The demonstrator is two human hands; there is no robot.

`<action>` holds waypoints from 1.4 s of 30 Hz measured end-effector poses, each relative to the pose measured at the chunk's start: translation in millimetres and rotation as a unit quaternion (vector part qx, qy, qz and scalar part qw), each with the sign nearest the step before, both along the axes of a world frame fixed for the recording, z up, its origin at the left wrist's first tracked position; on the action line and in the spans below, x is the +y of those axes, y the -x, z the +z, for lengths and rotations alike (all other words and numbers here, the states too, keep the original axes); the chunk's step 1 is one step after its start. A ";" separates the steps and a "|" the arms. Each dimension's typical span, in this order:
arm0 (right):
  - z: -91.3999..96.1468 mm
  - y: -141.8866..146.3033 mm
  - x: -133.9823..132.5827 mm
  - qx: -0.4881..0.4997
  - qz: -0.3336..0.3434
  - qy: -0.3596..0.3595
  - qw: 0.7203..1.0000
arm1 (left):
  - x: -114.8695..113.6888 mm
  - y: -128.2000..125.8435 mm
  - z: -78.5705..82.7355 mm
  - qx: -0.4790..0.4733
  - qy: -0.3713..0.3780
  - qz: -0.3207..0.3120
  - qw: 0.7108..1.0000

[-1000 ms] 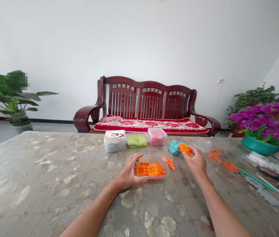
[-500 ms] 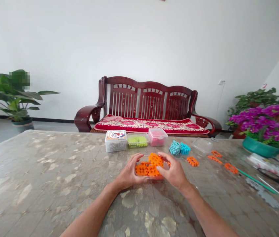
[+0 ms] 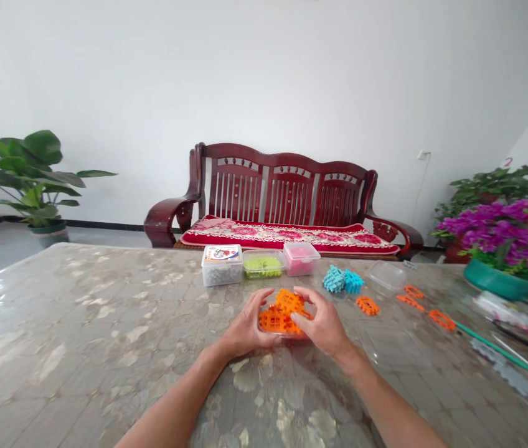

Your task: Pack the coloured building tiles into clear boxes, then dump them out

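In front of me on the table stands a clear plastic box [image 3: 287, 336] filled with orange interlocking building pieces [image 3: 276, 320]. My left hand [image 3: 249, 323] is wrapped around the box's left side, thumb at the near edge and fingers at the far side. With thumb and fingers, my right hand [image 3: 319, 323] grips an orange building piece [image 3: 289, 301] that sits on top of the others, above the rim. The far fingertips of both hands are partly hidden behind the pieces.
Behind the box stand a white-lidded tub [image 3: 222, 266], a box of green pieces [image 3: 264, 266] and a pink box [image 3: 301, 258]. Blue pieces [image 3: 335, 279], loose orange pieces [image 3: 367, 305], clear lids [image 3: 388, 275] and a flower pot [image 3: 502, 280] lie to the right.
My right hand has moved slightly left and pressed the top orange piece a little further left over the box. The left hand keeps its hold. The whole view has shifted slightly.
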State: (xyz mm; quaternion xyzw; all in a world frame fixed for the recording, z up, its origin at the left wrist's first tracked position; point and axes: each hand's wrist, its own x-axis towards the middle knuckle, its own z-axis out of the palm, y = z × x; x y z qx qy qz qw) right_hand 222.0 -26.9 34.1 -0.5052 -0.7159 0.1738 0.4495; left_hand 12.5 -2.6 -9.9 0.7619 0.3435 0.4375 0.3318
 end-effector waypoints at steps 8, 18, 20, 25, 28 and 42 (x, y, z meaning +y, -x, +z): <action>3.9 -34.1 3.6 0.025 -0.023 0.033 0.999 | 1.0 2.1 -0.6 0.011 0.006 0.001 1.000; -4.0 -43.0 1.5 -0.058 -0.029 0.010 0.998 | 2.8 1.7 -2.9 0.014 -0.004 0.003 1.000; -2.4 -40.0 -0.4 -0.081 -0.020 0.006 0.997 | 2.8 1.6 -3.1 0.015 -0.006 0.003 1.000; 5.7 -33.0 -5.3 -0.158 0.026 -0.049 0.986 | 3.3 1.2 -3.4 0.017 -0.015 0.001 1.000; 9.6 -31.8 -6.9 -0.173 0.037 -0.071 0.982 | 4.2 1.0 -4.1 0.016 -0.022 -0.001 1.000; 2.9 -20.5 -7.8 -0.205 0.059 -0.068 0.975 | 6.5 0.6 -7.8 0.016 -0.034 -0.004 0.999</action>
